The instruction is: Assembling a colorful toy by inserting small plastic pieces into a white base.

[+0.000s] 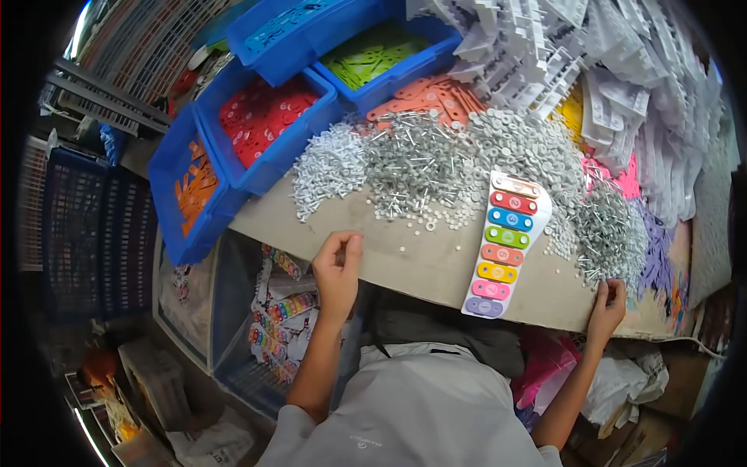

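Note:
A toy xylophone [504, 241] with a white base and several coloured bars lies on the worktable between my hands. White round caps show at the ends of its upper bars; the lower bars have small dark dots there. My left hand [338, 268] hovers over the table's front edge, fingers curled in and thumb up; whatever they hold, if anything, cannot be made out. At the near edge of a heap of metal pins [611, 233], my right hand [609, 305] has its fingertips pinched together, their contents too small to name.
Heaps of white plastic pegs [331, 163], metal pins [416, 163] and grey-white washers [529, 148] cover the middle. Blue bins [257, 180] of coloured bars stand back left. White xylophone bases [537, 47] are piled back right. Left below the table, a crate [233, 373] holds xylophones.

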`<action>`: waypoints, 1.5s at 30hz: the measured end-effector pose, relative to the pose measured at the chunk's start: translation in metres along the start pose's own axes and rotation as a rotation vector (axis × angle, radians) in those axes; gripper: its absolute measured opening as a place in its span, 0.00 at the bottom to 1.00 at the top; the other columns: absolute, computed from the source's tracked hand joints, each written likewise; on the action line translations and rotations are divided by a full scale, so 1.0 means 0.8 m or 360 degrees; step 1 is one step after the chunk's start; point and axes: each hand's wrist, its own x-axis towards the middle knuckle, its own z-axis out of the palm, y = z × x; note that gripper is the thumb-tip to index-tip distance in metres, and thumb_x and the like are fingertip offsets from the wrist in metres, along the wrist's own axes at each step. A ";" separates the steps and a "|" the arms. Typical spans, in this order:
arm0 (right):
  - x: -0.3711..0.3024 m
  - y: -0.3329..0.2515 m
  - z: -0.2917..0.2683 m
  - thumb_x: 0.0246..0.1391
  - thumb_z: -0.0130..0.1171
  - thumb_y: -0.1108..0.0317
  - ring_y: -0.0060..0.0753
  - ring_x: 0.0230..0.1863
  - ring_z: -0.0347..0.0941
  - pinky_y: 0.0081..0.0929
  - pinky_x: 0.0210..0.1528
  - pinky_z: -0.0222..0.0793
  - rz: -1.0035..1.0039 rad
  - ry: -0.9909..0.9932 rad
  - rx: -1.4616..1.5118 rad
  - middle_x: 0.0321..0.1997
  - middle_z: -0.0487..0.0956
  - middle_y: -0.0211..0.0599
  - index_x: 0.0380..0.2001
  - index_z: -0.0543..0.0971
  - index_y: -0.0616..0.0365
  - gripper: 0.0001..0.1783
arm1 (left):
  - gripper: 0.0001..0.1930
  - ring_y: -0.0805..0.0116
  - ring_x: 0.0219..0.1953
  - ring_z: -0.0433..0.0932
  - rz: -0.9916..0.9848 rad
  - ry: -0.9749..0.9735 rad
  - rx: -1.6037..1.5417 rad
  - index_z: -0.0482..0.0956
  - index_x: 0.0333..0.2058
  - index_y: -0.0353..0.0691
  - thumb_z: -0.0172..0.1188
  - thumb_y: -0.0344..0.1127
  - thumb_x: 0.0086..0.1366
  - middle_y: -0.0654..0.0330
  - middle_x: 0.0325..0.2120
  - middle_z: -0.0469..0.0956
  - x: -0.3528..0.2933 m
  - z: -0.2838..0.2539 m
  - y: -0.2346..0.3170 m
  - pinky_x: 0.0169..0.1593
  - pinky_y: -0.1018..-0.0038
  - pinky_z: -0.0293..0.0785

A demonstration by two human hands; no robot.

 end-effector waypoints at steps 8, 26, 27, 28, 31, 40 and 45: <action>0.000 0.008 -0.030 0.71 0.55 0.63 0.08 0.19 0.49 0.16 0.18 0.42 0.0798 -0.0099 0.1462 0.20 0.58 0.17 0.35 0.72 0.49 0.08 | 0.04 0.66 0.32 0.79 0.0422 0.0227 0.0772 0.81 0.40 0.36 0.61 0.27 0.68 0.60 0.32 0.81 0.054 -0.018 0.003 0.37 0.70 0.74; -0.040 -0.186 0.032 0.65 0.60 0.68 0.08 0.21 0.57 0.15 0.22 0.48 0.0604 -0.0675 0.1355 0.20 0.65 0.14 0.34 0.74 0.53 0.05 | 0.03 0.52 0.41 0.76 0.0799 0.0158 0.1397 0.81 0.34 0.39 0.64 0.29 0.63 0.56 0.33 0.77 0.095 0.001 0.009 0.45 0.58 0.72; -0.039 -0.197 0.040 0.65 0.59 0.67 0.08 0.20 0.57 0.15 0.22 0.48 0.0680 -0.0802 0.1494 0.20 0.66 0.15 0.35 0.74 0.54 0.05 | 0.02 0.52 0.40 0.76 0.0819 0.0158 0.1454 0.80 0.33 0.39 0.64 0.29 0.63 0.56 0.33 0.77 0.096 0.001 0.010 0.45 0.58 0.71; -0.036 -0.206 0.047 0.66 0.59 0.67 0.08 0.20 0.56 0.14 0.22 0.48 0.0781 -0.0874 0.1583 0.20 0.66 0.15 0.35 0.74 0.54 0.06 | 0.03 0.52 0.41 0.75 0.0806 0.0139 0.1495 0.79 0.33 0.39 0.63 0.30 0.63 0.56 0.33 0.75 0.097 0.001 0.009 0.46 0.57 0.70; -0.029 -0.209 0.068 0.67 0.58 0.66 0.08 0.19 0.55 0.14 0.21 0.47 0.0923 -0.1033 0.1750 0.20 0.65 0.16 0.34 0.72 0.54 0.07 | 0.05 0.51 0.41 0.75 0.0807 0.0108 0.1557 0.78 0.35 0.37 0.63 0.30 0.63 0.55 0.33 0.75 0.098 0.001 0.009 0.48 0.57 0.70; -0.025 -0.212 0.085 0.68 0.57 0.64 0.09 0.17 0.53 0.14 0.19 0.44 0.0946 -0.1188 0.1723 0.19 0.64 0.16 0.33 0.71 0.53 0.09 | 0.03 0.72 0.34 0.77 0.0200 -0.0226 0.0232 0.76 0.39 0.36 0.58 0.29 0.72 0.62 0.32 0.79 0.042 0.042 0.052 0.39 0.73 0.74; -0.028 -0.211 0.087 0.68 0.57 0.64 0.09 0.16 0.53 0.14 0.18 0.44 0.0946 -0.1129 0.1833 0.19 0.64 0.17 0.33 0.71 0.53 0.10 | 0.06 0.79 0.29 0.77 -0.0330 -0.0869 -0.0457 0.81 0.40 0.34 0.63 0.30 0.69 0.62 0.30 0.82 0.018 0.089 0.057 0.34 0.82 0.71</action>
